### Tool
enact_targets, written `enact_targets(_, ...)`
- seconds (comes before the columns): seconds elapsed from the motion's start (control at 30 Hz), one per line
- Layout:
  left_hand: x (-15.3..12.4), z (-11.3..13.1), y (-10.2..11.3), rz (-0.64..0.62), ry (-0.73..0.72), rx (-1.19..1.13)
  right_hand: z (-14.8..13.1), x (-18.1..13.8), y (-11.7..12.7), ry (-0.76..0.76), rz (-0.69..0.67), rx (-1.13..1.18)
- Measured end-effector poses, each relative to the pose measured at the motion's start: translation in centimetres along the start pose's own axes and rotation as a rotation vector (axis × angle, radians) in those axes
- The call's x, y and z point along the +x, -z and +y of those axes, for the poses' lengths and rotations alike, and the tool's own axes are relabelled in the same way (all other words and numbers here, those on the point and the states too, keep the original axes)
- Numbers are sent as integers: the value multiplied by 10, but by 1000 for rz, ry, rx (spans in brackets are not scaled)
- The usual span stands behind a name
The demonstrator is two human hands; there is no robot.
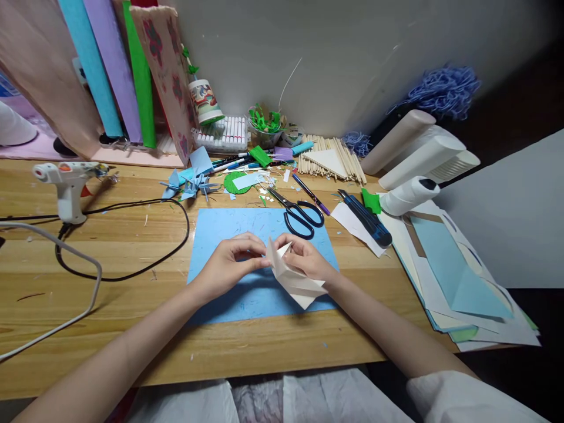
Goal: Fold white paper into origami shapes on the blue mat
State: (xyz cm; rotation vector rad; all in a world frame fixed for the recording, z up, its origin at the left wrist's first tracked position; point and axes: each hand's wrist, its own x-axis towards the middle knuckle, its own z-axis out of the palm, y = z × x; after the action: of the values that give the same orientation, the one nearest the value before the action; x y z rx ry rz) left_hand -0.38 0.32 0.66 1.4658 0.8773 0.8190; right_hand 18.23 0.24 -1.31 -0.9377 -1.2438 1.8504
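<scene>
The grip of the right hand [308, 258] was clasped around the cream-white, folded, pointed paper [294, 284], above the light-blue rectangular sheet [220, 232] on the wooden desk [251, 355]. Its length slanted from upper left to lower right; the left hand [233, 258] met its upper-left flap, whether pinching I couldn't tell, both forearms angled inward.

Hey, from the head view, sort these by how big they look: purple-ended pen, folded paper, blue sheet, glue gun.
1. Blue sheet
2. Glue gun and folded paper: too close to rank; the paper looks nearer the camera
3. Purple-ended pen
</scene>
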Motion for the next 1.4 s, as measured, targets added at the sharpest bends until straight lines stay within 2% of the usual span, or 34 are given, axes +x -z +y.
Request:
enact_targets(0.2, -1, 2, -1, -11, -20, 38, -2, -5, -3, 82, -10, -96)
enact_targets(0.37, -4, 6, -2, 35, -86, 210, -7, -8, -2, 140, -10, -257)
enact_targets(0.5, -7, 9, 0, 46, -214, 350, -8, -10, 1, 240, 46, -440)
enact_targets(0.73, -9, 1, 7, -48, -607, 508, -8, -14, 5, 402, 57, -608)
enact_targets(0.93, -9, -6, 12, -93, -687, 581, -8, -16, 4, 469, 19, -630)
enact_targets(1.03, -8, -5, 12, -134, -668, 580, -9, -16, 4, 466, 2, -650)
enact_targets(1.13, -8, 1, 10, -145, -577, 495, -11, -16, 4, 452, 8, -649)
enact_targets(1.2, -8, 5, 6, -93, -451, 389, -12, -15, 4, 439, 35, -628)
enact_targets(1.3, -8, 6, -1, 14, -181, 148, -12, -16, 2, 421, 85, -611)
enact_targets(1.4, -7, 3, -7, 60, 30, -68, -10, -17, 0, 396, 98, -641)
